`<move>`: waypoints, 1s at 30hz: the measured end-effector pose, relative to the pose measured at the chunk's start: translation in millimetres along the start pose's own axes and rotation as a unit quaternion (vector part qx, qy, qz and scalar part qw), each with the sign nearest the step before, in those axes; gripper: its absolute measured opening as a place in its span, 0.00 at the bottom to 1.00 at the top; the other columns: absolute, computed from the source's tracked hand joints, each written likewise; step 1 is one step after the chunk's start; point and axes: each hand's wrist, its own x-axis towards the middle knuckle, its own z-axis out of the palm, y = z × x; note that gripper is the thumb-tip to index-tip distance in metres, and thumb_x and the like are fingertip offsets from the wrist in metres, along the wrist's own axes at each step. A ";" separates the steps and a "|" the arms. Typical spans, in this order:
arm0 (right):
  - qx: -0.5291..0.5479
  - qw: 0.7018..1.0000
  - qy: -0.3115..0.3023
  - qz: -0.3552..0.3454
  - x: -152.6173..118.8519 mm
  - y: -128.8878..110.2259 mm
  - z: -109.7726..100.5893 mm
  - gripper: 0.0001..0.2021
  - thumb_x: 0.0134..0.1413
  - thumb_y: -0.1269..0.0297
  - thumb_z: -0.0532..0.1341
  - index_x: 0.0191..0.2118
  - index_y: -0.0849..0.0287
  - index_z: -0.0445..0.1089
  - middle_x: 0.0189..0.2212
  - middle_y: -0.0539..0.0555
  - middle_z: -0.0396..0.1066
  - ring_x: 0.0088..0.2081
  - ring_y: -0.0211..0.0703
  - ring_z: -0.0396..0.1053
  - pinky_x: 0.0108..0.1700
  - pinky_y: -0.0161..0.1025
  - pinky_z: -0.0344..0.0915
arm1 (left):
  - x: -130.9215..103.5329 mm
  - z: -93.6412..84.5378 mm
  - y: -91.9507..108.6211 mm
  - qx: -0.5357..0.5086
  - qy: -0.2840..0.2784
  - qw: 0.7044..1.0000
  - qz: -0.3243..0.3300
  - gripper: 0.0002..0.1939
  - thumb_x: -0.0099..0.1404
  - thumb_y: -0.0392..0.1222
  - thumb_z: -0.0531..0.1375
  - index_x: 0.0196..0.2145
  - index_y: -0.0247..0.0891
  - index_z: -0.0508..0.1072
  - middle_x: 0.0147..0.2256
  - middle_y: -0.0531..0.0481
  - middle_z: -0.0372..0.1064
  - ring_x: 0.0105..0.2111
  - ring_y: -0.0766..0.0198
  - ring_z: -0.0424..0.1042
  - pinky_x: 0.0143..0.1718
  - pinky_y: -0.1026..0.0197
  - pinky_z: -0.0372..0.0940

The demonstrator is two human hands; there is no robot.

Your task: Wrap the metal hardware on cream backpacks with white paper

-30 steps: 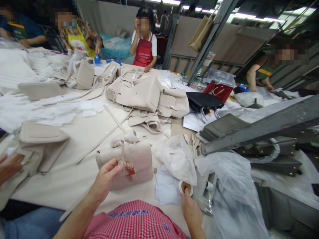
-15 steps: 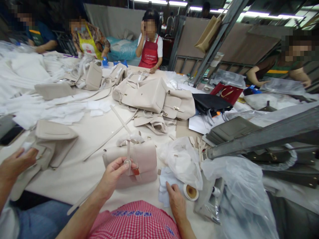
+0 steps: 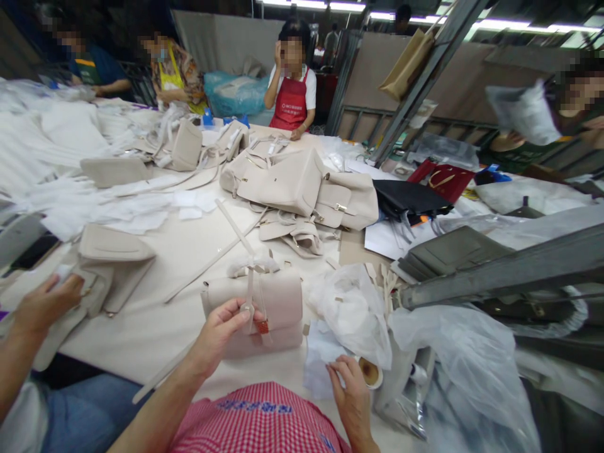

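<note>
My left hand [image 3: 231, 324] pinches the rounded end of a narrow strap [image 3: 250, 289] in front of a beige handbag [image 3: 283, 302]. The bag lies on the table with its flap facing me, and a reddish-brown patch shows beside my fingertips. My right hand [image 3: 352, 390] is over light paper pieces [image 3: 321, 352], fingertips drawn together; whatever is between them is too small to make out. Right behind that hand is a small round tub [image 3: 370, 371] with brown contents, partly covered by my fingers.
Beige bags [image 3: 287, 182] are piled across the table. A clear plastic bag [image 3: 353, 302] lies behind the tub. A metal beam [image 3: 509, 270] slants in at right. A co-worker's hand [image 3: 51, 299] holds a beige bag [image 3: 116, 264] at left; other people sit around the table.
My right hand has shifted right from the paper toward the tub, its fingers now pinched. My left hand keeps its hold on the strap. At far right, a person has lifted a plastic-wrapped item.
</note>
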 end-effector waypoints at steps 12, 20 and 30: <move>0.025 0.962 0.129 -0.239 116.3 -125.2 -57.6 0.08 0.59 0.75 0.57 0.33 0.56 0.70 0.28 0.54 0.72 0.30 0.43 0.67 0.37 0.41 0.58 | -15.0 11.3 18.5 0.014 -0.192 0.980 -0.053 0.11 0.54 0.44 0.68 0.34 0.37 0.81 0.41 0.44 0.78 0.44 0.52 0.73 0.48 0.56 0.64; 0.129 0.961 0.084 -0.230 104.2 -123.7 -44.5 0.08 0.61 0.70 0.57 0.42 0.53 0.73 0.33 0.55 0.74 0.34 0.44 0.71 0.37 0.39 0.65 | -1.7 14.6 -3.9 0.031 -0.062 0.997 -0.032 0.11 0.53 0.45 0.65 0.28 0.34 0.79 0.22 0.48 0.74 0.23 0.63 0.69 0.27 0.62 0.61; 0.287 0.943 -0.043 0.161 105.5 -112.5 -54.6 0.20 0.57 0.50 0.59 0.47 0.60 0.71 0.38 0.58 0.76 0.37 0.49 0.72 0.39 0.42 0.69 | 3.6 8.9 -2.6 0.039 -0.048 0.998 0.000 0.11 0.51 0.44 0.65 0.27 0.32 0.78 0.25 0.48 0.74 0.26 0.63 0.69 0.32 0.62 0.62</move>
